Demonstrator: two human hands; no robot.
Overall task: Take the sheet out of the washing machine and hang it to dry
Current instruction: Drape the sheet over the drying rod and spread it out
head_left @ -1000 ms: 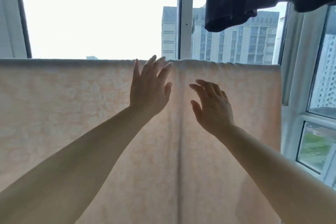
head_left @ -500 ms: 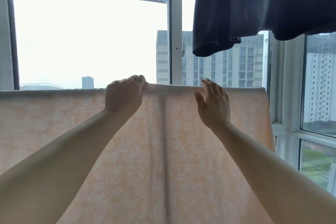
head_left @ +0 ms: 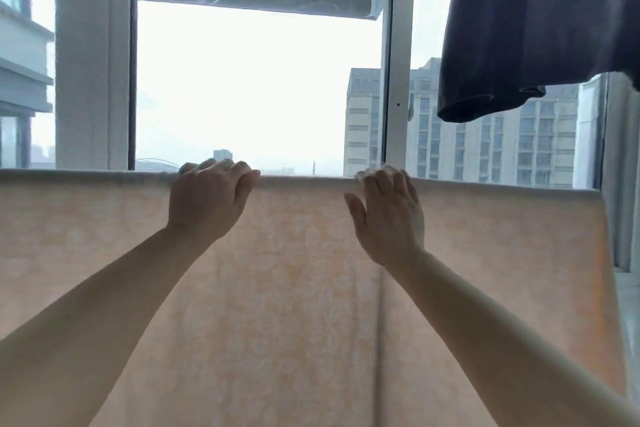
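The left hand (head_left: 207, 199) curls its fingers over the top edge of the peach patterned sheet (head_left: 294, 288), gripping the fold; the right hand (head_left: 389, 218) lies nearly flat against the cloth, fingers straight with tips at that same edge, thumb spread apart. The sheet hangs draped across the view, its right edge falling near the window frame (head_left: 398, 80). A dark garment (head_left: 540, 28) hangs above right, well apart from both hands. Tall buildings (head_left: 502, 135) show through the glass.
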